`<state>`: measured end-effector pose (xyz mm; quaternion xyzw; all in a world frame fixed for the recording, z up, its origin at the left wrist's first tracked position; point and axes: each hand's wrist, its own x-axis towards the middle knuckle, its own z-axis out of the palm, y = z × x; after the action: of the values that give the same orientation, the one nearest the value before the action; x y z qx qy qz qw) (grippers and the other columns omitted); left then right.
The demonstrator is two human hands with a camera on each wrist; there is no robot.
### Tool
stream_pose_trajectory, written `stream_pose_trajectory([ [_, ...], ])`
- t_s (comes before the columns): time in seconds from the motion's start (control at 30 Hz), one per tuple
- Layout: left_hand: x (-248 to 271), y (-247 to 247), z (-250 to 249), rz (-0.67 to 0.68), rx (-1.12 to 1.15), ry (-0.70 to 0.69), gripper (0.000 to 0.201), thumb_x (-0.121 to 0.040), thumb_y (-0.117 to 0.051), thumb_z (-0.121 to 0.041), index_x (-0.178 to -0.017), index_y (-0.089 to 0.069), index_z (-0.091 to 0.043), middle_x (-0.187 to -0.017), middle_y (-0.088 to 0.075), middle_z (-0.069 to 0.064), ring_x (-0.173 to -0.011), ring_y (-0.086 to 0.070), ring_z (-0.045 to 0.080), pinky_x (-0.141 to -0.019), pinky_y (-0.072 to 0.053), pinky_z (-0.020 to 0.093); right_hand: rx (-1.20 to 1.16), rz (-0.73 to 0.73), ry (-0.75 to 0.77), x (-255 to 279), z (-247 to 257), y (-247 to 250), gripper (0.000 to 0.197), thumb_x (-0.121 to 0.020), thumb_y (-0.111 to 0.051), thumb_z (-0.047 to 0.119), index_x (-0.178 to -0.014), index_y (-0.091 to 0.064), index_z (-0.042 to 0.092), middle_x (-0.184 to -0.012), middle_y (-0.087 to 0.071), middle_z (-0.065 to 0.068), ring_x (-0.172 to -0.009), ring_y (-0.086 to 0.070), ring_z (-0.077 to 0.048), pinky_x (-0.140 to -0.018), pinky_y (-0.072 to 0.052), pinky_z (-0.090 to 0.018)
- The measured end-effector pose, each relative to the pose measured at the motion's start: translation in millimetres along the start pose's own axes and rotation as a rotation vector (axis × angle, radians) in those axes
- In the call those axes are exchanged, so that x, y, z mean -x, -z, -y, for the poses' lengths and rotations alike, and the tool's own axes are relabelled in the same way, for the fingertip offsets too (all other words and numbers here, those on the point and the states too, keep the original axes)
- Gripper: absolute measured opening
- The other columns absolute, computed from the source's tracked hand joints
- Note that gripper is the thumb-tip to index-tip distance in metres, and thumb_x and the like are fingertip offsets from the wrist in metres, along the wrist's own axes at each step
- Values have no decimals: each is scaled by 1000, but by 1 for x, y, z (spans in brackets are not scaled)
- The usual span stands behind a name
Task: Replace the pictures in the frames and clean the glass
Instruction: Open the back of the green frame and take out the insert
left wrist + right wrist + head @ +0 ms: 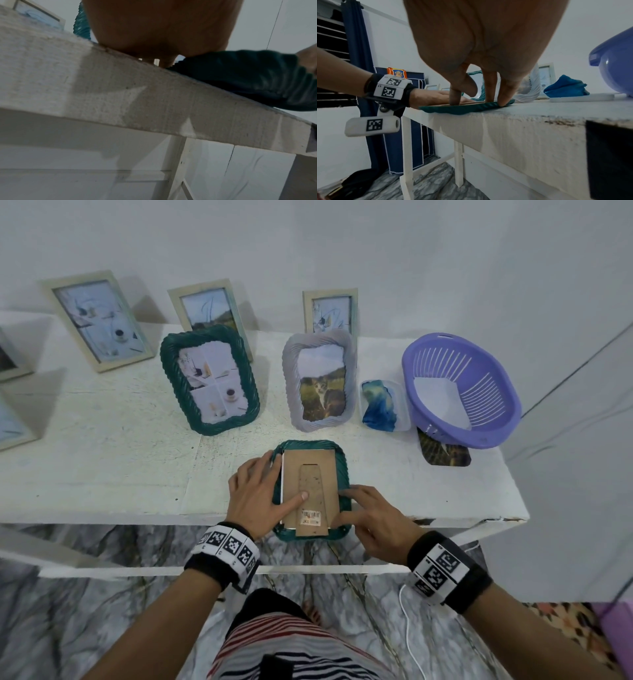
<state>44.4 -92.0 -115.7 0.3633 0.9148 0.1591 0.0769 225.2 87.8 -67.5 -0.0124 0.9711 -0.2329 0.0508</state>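
A green woven-rim frame (345, 474) lies face down at the white table's front edge, its near end jutting slightly over it. The brown cardboard backing (310, 467) with its stand flap and a barcode sticker faces up. My left hand (258, 491) lies flat over the frame's left rim, thumb pressing on the backing. My right hand (371, 517) presses its fingertips (504, 101) on the backing's right edge and the rim (467, 108). The left wrist view shows only my palm (159, 27) and the frame's dark rim (248, 75) over the table edge.
Behind stand a green frame (209, 378) and a grey frame (320, 381) with a cat picture. A blue cloth (378, 405) lies in a clear tray. A purple basket (462, 388) holds white paper, with a loose picture (445, 455) beneath it. Several pale frames (97, 320) lean on the wall.
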Motion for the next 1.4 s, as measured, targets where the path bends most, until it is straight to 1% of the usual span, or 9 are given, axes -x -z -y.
stream_pose_trajectory([
  [0.37, 0, 0, 1, -5, 2, -9, 99, -72, -23, -89, -153, -25, -33, -160, -21, -5, -138, -19, 23, -111, -21, 42, -46, -143, -29, -6, -6, -5, 29, -79, -35, 16, -75, -63, 10, -114, -63, -15, -100, -53, -36, -84, -47, -36],
  [0.47, 0, 0, 1, -3, 12, -5, 99, -72, -23, -90, -154, -24, -33, -160, -22, -5, -139, -18, 22, -111, -20, 42, 70, -152, -59, -11, 4, -4, 34, -82, -35, 23, -94, -64, 10, -108, -63, -13, -95, -54, -33, -83, -51, -40],
  [0.53, 0, 0, 0, -5, 12, -3, 100, -72, -24, -90, -154, -24, -32, -161, -22, -5, -139, -19, 23, -111, -20, 42, 162, -152, -124, -16, 14, -5, 43, -84, -34, 30, -120, -55, 18, -110, -57, -12, -93, -50, -30, -78, -51, -41],
  [0.6, 0, 0, -1, -6, 10, -3, 100, -72, -24, -89, -154, -26, -31, -160, -23, -4, -139, -20, 23, -112, -20, 42, 206, -164, -153, -21, 24, -10, 46, -85, -35, 32, -128, -51, 27, -113, -54, -12, -93, -50, -31, -74, -49, -41],
  [0.83, 12, 11, 9, 61, 201, -62, 95, -75, -29, -85, -153, -28, -31, -160, -24, -3, -146, -15, 16, -116, -14, 38, 243, -165, -202, -27, 35, -20, 39, -83, -38, 29, -113, -61, 24, -117, -56, -8, -91, -52, -29, -71, -51, -40],
  [1.0, 30, 12, 31, 184, 170, -202, 106, -67, -24, -96, -155, -17, -37, -163, -6, -11, -149, 0, 10, -117, -6, 36, 209, -185, -243, -30, 38, -21, 37, -81, -39, 29, -107, -65, 22, -114, -58, -8, -89, -53, -30, -69, -51, -40],
  [1.1, 31, 7, 36, 187, 153, -251, 98, -74, -18, -92, -155, -11, -37, -163, 0, -9, -149, 4, 10, -118, -6, 38, 192, -193, -262, -32, 41, -21, 36, -80, -40, 30, -104, -66, 22, -111, -59, -8, -87, -54, -30, -67, -51, -39],
  [1.27, 33, 10, 36, 178, 185, -295, 83, -80, -6, -86, -150, -5, -40, -160, 3, -10, -142, 12, -1, -114, 3, 25, 219, -229, -285, -33, 45, -21, 32, -81, -41, 33, -98, -66, 21, -108, -60, -7, -86, -54, -29, -67, -51, -40],
  [1.4, 36, 9, 39, 139, 163, -345, 71, -93, -16, -69, -154, -11, -35, -161, 1, -10, -144, 11, -2, -116, -2, 30, 260, -277, -333, -42, 55, -23, 30, -84, -48, 44, -82, -65, 19, -93, -61, -4, -82, -51, -27, -67, -45, -37],
])
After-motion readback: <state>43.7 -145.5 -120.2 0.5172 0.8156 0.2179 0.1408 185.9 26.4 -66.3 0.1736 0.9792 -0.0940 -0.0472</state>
